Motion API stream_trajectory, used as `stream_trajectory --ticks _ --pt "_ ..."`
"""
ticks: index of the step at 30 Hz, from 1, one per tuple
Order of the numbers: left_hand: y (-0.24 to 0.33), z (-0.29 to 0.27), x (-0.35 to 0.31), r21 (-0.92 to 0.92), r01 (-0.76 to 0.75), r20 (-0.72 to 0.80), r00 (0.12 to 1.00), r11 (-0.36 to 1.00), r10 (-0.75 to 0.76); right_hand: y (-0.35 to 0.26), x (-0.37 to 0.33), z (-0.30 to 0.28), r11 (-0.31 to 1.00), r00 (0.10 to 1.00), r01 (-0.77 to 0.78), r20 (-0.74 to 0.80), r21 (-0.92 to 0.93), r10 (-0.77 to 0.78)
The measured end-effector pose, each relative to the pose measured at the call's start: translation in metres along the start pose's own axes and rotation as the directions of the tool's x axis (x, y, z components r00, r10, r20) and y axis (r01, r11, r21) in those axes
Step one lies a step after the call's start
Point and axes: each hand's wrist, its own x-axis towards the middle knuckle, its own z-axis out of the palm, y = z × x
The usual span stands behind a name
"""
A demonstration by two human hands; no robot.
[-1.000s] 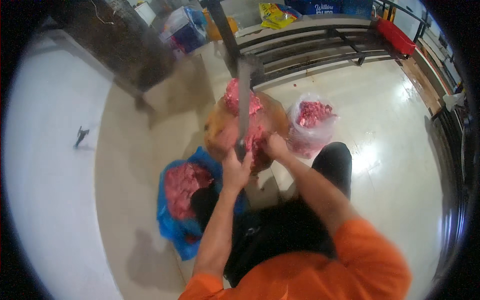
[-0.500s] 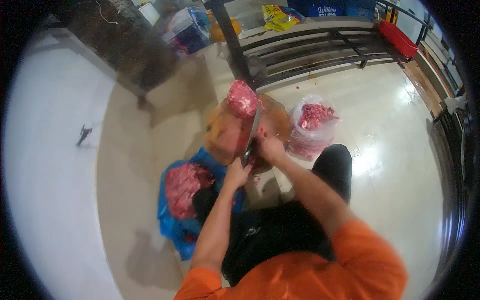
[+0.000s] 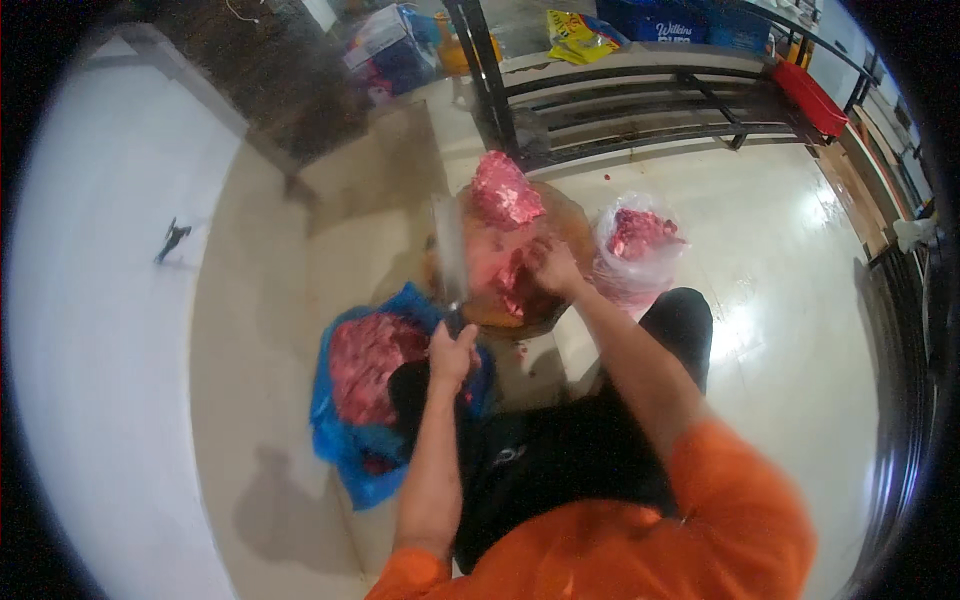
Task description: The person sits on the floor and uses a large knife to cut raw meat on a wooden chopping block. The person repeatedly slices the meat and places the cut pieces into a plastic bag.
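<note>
Overall, pale glossy floor [image 3: 780,230] across most of the frame, with edges bent by the lens. Next in size, white wall [image 3: 110,330] down the far left. At bottom centre, orange shirt [image 3: 600,560] and dark trousers [image 3: 570,450], with bare forearms pointing up toward mid-frame. Along the upper right, black metal rack [image 3: 487,75]. Left of centre, blue plastic bag [image 3: 335,455] spread on the floor, bearing large slab of red meat [image 3: 375,365]. Just above centre, round wooden board [image 3: 575,225], stained pink. Just beside its right edge, clear plastic bag [image 3: 640,275], upright, filled with chopped meat [image 3: 640,233]. On the board's upper part, mound of pink-red meat [image 3: 505,190]. Over its left part, long knife [image 3: 452,250], blade smeared by motion and directed toward the top of the frame. Below that, left hand [image 3: 452,355], fingers wrapped around the dark handle. On the board's right half, right hand [image 3: 555,265], fingers curled down at small cut pieces [image 3: 510,290]; rather blurred, so cannot tell whether pinching or merely pressing. Below the board, tiny red crumbs [image 3: 521,350].
</note>
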Motion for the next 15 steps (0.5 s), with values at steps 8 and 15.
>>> stream_trajectory --ticks 8,15 --pt "-0.085 0.020 -0.044 -0.418 0.405 0.204 0.914 0.813 -0.351 -0.066 -0.007 -0.021 0.925 0.899 -0.362 0.304 0.114 0.315" --pt "-0.093 0.082 -0.025 -0.233 0.329 0.279 0.924 0.915 -0.261 -0.085 -0.008 -0.031 0.927 0.917 -0.374 0.154 0.015 0.367"
